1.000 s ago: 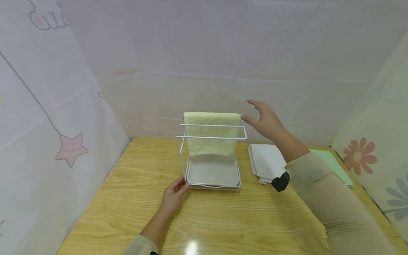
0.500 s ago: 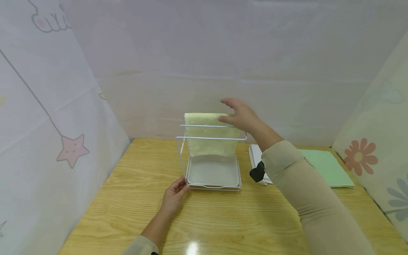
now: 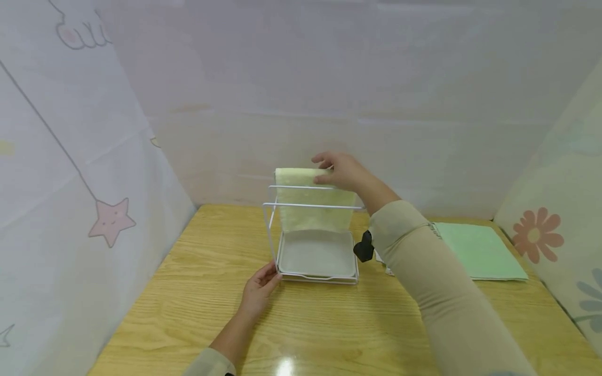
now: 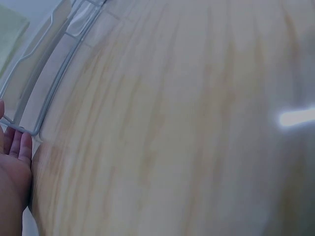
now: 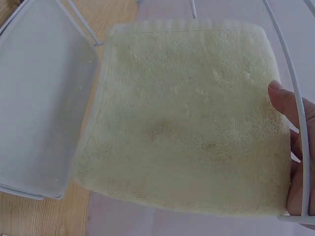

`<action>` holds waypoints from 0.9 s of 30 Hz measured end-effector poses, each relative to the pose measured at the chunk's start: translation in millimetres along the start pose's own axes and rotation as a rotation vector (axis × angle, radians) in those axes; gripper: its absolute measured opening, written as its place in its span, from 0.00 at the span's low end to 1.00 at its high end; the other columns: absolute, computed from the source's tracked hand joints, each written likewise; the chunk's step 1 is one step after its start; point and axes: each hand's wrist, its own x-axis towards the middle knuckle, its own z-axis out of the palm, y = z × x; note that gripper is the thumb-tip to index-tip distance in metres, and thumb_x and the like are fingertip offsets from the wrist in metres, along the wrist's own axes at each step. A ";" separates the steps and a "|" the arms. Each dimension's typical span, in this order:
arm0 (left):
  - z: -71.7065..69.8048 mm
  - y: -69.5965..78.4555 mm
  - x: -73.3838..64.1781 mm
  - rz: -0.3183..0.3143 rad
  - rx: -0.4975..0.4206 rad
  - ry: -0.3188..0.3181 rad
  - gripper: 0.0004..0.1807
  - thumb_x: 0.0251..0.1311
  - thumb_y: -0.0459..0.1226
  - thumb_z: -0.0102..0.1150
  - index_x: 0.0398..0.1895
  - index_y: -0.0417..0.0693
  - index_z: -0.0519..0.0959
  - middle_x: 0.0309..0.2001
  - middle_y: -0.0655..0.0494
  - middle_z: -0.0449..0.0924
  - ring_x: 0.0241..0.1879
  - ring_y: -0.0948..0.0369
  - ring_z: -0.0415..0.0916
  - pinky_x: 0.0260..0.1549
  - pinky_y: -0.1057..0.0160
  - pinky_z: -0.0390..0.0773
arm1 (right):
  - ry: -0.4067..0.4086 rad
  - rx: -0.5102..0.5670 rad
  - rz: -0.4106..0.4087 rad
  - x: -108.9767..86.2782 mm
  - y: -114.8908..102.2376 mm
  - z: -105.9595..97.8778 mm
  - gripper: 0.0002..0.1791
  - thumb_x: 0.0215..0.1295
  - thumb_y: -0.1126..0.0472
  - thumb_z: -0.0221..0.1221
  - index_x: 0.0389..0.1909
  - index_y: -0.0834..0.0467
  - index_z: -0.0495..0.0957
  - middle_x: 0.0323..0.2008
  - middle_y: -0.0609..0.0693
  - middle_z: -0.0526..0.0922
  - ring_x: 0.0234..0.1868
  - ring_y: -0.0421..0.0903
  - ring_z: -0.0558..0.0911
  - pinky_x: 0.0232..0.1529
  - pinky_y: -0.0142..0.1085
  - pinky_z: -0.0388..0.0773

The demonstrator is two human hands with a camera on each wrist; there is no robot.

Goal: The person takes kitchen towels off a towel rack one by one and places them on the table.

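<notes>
A pale yellow towel (image 3: 308,209) hangs over the rear bar of a white wire rack (image 3: 314,205); its fluffy face fills much of the right wrist view. My right hand (image 3: 343,171) is at the towel's top edge, thumb on the front and fingers going behind. In the right wrist view the thumb (image 5: 288,104) lies against the cloth, and the other fingers are partly hidden. My left hand (image 3: 258,290) pinches the rack's lower front left corner, also seen in the left wrist view. A light grey tray (image 3: 317,253) sits in the rack's base.
A folded green cloth (image 3: 479,250) lies on the wooden table (image 3: 188,292) at the right. My right forearm hides most of a white cloth beside the rack. Printed fabric (image 3: 329,78) encloses the table's back and sides.
My right hand has moved left along the towel's top edge, its fingers curling down over it. My left hand stays at the rack's corner. The right forearm now covers most of the white cloth.
</notes>
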 end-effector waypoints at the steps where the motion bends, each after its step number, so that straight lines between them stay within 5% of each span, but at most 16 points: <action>1: 0.1 -0.1 0.2 0.003 -0.002 -0.001 0.26 0.64 0.29 0.59 0.65 0.32 0.69 0.60 0.32 0.73 0.47 0.70 0.76 0.47 0.77 0.78 | -0.003 0.000 0.014 0.1 -0.5 0.4 0.30 0.65 0.52 0.64 0.67 0.49 0.70 0.64 0.55 0.74 0.66 0.53 0.71 0.67 0.49 0.69; 17: 1.0 -2.2 0.4 0.026 -0.021 -0.011 0.26 0.64 0.29 0.59 0.65 0.32 0.69 0.60 0.31 0.73 0.48 0.69 0.77 0.47 0.77 0.78 | 0.005 0.006 0.084 2.6 -2.5 2.1 0.25 0.67 0.51 0.62 0.63 0.51 0.75 0.66 0.53 0.74 0.68 0.51 0.70 0.70 0.46 0.68; 27: 2.0 0.8 0.3 0.004 0.000 -0.007 0.26 0.65 0.29 0.58 0.66 0.34 0.69 0.61 0.34 0.73 0.55 0.57 0.76 0.48 0.76 0.77 | 0.061 0.089 0.107 1.5 -1.1 3.0 0.19 0.67 0.53 0.62 0.56 0.53 0.80 0.58 0.51 0.81 0.60 0.49 0.76 0.64 0.44 0.73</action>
